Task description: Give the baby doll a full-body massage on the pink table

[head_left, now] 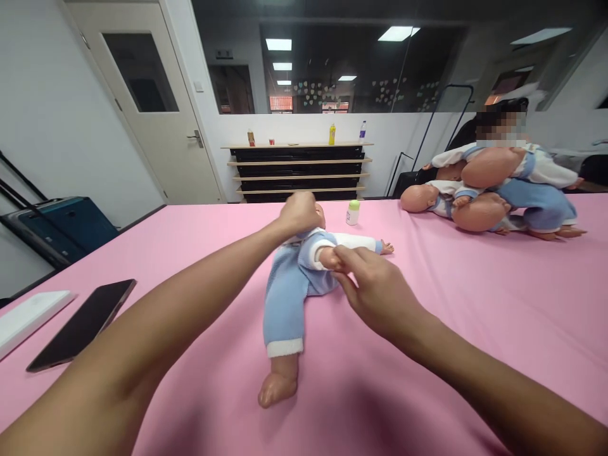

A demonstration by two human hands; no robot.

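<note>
A baby doll (285, 297) in blue and white clothes lies on the pink-covered table, its head away from me. One leg stretches toward me with a bare foot (278, 387); the other is bent up. Between the thumb and fingers of my right hand (380, 285) is the bent leg's bare foot (327, 258). My left hand (299, 212) is closed in a fist over the doll's upper body, beside its partly hidden head (320, 215). What those fingers hold, if anything, is hidden. The doll's white-sleeved arm (358, 242) reaches out to the right.
A small white bottle with a green cap (352, 213) stands beyond the doll. More dolls (494, 190) are heaped at the far right, with a person (501, 120) behind them. A dark phone (83, 326) and a white box (31, 316) lie at the left.
</note>
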